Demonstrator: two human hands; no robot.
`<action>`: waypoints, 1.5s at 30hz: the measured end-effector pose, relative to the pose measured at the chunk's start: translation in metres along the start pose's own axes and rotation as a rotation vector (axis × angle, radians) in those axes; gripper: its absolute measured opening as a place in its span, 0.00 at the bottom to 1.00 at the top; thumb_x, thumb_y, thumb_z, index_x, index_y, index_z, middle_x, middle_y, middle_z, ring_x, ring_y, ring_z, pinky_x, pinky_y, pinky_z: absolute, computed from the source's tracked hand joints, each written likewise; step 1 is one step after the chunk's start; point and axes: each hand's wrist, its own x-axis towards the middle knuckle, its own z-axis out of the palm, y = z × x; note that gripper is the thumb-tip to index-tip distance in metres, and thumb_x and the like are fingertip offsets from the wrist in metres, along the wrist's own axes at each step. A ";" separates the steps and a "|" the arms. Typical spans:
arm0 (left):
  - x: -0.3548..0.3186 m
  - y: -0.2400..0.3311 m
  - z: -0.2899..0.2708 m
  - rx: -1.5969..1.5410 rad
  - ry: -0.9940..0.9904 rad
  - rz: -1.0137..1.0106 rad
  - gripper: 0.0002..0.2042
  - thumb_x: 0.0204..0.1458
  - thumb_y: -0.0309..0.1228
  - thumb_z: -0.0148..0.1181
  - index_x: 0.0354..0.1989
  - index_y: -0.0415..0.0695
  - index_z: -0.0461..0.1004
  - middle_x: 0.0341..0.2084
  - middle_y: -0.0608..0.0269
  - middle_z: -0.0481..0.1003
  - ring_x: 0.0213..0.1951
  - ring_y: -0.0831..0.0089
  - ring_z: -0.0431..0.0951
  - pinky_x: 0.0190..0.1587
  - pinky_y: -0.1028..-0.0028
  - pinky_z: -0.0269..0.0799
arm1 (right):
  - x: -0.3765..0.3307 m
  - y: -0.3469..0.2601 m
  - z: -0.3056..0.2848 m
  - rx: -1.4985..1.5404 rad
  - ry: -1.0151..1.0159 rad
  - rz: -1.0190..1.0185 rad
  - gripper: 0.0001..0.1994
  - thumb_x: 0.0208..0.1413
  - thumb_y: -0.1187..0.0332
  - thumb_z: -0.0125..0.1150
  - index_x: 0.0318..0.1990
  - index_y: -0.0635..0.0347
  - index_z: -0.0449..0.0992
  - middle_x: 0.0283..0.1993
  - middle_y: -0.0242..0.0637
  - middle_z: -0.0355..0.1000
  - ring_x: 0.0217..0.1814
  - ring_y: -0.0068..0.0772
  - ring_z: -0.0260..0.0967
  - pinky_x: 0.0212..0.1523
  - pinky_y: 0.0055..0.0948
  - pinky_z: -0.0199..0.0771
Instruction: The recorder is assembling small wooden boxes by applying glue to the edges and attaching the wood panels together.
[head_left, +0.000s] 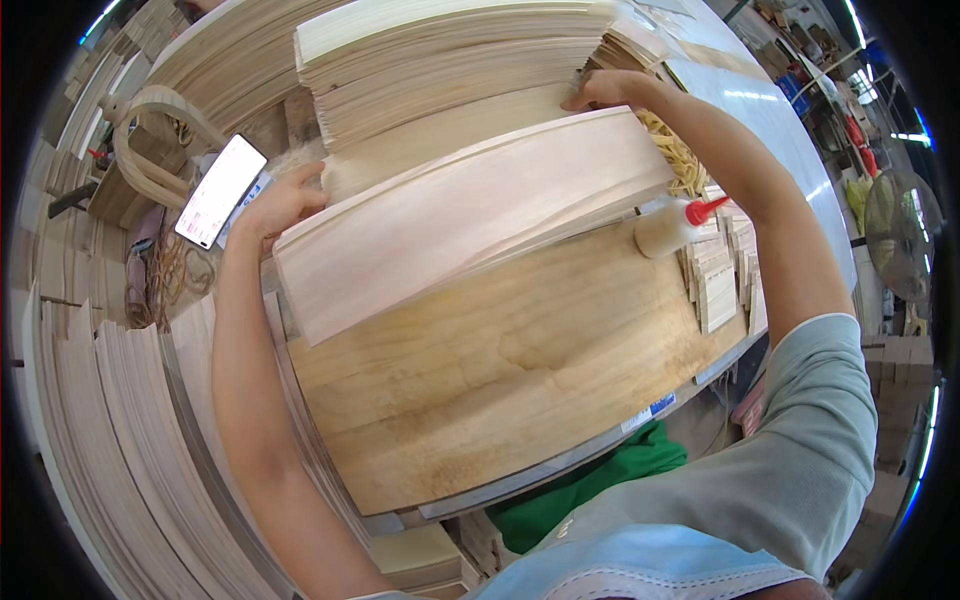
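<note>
A pale veneer sheet (470, 215) is gripped at both ends — left hand (283, 203) at its left end, right hand (607, 90) at its far right corner — arms outstretched over the worktop (480, 390).

two hands (285, 200), one glue bottle (668, 227), one phone (220, 190)

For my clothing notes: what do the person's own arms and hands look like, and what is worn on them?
Both hands are bare, without gloves, rings or a watch: left hand, right hand. The left arm shows no sleeve. The right arm wears a short, loose, pale grey-green sleeve reaching near the elbow.
</note>
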 end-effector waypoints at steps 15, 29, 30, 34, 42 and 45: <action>-0.008 -0.007 -0.019 -0.502 0.131 0.075 0.23 0.52 0.22 0.53 0.58 0.32 0.60 0.42 0.53 0.71 0.40 0.67 0.75 0.48 0.68 0.74 | -0.058 -0.044 -0.055 0.558 -0.035 0.120 0.14 0.56 0.60 0.56 0.30 0.65 0.72 0.20 0.35 0.69 0.16 0.19 0.65 0.15 0.18 0.66; -0.150 0.071 -0.004 0.315 0.894 0.830 0.15 0.48 0.31 0.66 0.42 0.37 0.73 0.29 0.69 0.74 0.31 0.80 0.69 0.34 0.80 0.65 | -0.231 -0.098 -0.093 0.945 0.350 -0.416 0.25 0.60 0.43 0.45 0.36 0.58 0.72 0.19 0.31 0.68 0.16 0.24 0.65 0.22 0.28 0.71; -0.166 0.080 0.004 0.376 0.939 0.956 0.14 0.49 0.31 0.66 0.41 0.38 0.73 0.29 0.69 0.74 0.31 0.81 0.69 0.33 0.80 0.65 | -0.245 -0.089 -0.095 0.952 0.355 -0.433 0.25 0.60 0.43 0.45 0.36 0.58 0.72 0.19 0.31 0.68 0.16 0.24 0.65 0.22 0.28 0.71; -0.220 0.083 0.026 -0.083 0.677 0.826 0.17 0.52 0.35 0.64 0.45 0.39 0.71 0.33 0.66 0.74 0.33 0.83 0.71 0.37 0.80 0.68 | -0.268 -0.059 -0.087 1.054 0.098 -0.593 0.23 0.61 0.47 0.47 0.37 0.62 0.70 0.22 0.34 0.71 0.20 0.28 0.70 0.25 0.30 0.75; -0.225 0.073 0.067 -0.352 0.776 0.863 0.18 0.55 0.36 0.61 0.46 0.34 0.69 0.41 0.59 0.75 0.40 0.76 0.75 0.43 0.77 0.71 | -0.267 -0.032 -0.032 0.515 0.398 -0.776 0.14 0.56 0.60 0.57 0.24 0.60 0.73 0.19 0.28 0.66 0.18 0.21 0.59 0.21 0.24 0.60; -0.206 0.068 0.063 -0.355 0.776 0.636 0.20 0.57 0.39 0.57 0.47 0.32 0.70 0.41 0.57 0.75 0.41 0.74 0.75 0.43 0.76 0.71 | -0.236 -0.033 -0.024 0.451 0.520 -0.443 0.15 0.54 0.58 0.58 0.23 0.60 0.74 0.17 0.29 0.65 0.19 0.24 0.63 0.23 0.29 0.63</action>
